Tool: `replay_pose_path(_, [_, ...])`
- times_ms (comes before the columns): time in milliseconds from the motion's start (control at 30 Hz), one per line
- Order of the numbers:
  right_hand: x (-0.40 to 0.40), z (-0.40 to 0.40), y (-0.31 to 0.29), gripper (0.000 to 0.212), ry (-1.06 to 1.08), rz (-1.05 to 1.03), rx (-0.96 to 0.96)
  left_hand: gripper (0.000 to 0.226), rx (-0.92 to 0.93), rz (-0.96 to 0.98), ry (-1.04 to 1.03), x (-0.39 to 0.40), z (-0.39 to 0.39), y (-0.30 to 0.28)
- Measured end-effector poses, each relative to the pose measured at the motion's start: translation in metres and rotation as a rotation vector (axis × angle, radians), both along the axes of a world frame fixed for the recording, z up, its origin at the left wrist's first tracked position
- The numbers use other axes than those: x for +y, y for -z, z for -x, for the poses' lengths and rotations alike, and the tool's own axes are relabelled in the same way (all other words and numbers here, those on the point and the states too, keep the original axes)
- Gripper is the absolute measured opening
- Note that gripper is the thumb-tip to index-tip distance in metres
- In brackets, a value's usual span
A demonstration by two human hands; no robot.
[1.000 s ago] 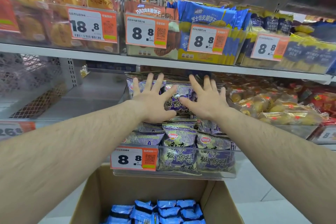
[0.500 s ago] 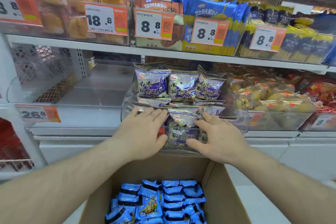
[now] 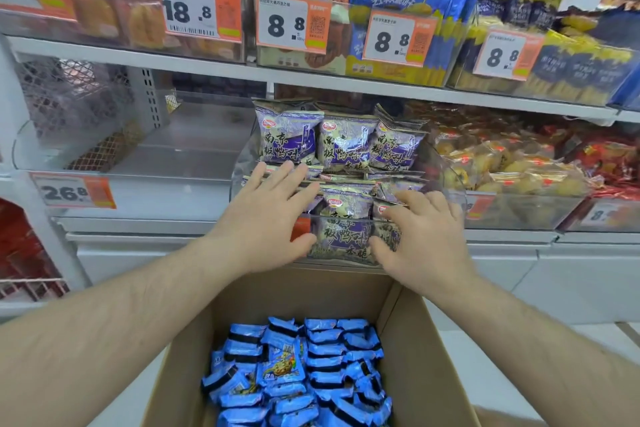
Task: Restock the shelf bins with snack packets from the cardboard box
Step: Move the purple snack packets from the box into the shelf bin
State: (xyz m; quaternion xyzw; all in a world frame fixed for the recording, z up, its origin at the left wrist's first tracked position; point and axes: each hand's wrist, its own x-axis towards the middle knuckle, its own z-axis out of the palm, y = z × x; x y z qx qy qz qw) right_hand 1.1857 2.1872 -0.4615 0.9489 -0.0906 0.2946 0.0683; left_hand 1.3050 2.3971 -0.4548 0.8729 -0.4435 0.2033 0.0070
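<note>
Head view, left hand (image 3: 266, 218), right hand (image 3: 420, 239) flat on purple packets (image 3: 343, 142).

Price tags and neighbouring stock around the hands

An orange-and-white 18.8 price tag (image 3: 201, 9) hangs above the hands; an orange-and-white 26.8 price tag (image 3: 72, 190) sits left of them, and clear-wrapped yellow pastries (image 3: 498, 166) lie to their right.
</note>
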Motion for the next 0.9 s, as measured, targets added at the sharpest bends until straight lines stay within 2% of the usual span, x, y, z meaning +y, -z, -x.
replay_pose_path(67, [0.002,0.004,0.006,0.042,0.005,0.012,-0.062,0.063,-0.094,0.095,0.063,0.009,0.002,0.005])
replay_pose_path(200, [0.009,0.000,0.009,0.056,0.130,0.005,0.104,0.037,-0.174,0.096,-0.041,0.020,0.002,0.014])
replay_pose_path(267, [0.009,-0.005,0.014,0.057,0.171,0.024,0.143,0.039,-0.181,0.065,-0.099,0.022,0.000,0.018])
replay_pose_path(433, [-0.003,-0.018,0.012,0.051,0.156,-0.062,0.104,0.051,-0.120,-0.004,-0.151,0.013,-0.015,0.017])
replay_pose_path(600, [-0.016,-0.040,-0.011,0.048,0.145,-0.120,0.073,0.033,-0.162,-0.009,-0.215,-0.005,-0.028,-0.003])
replay_pose_path(900, [-0.031,-0.074,-0.019,0.049,0.137,-0.212,0.112,0.028,-0.147,-0.005,-0.271,-0.023,-0.059,-0.011])
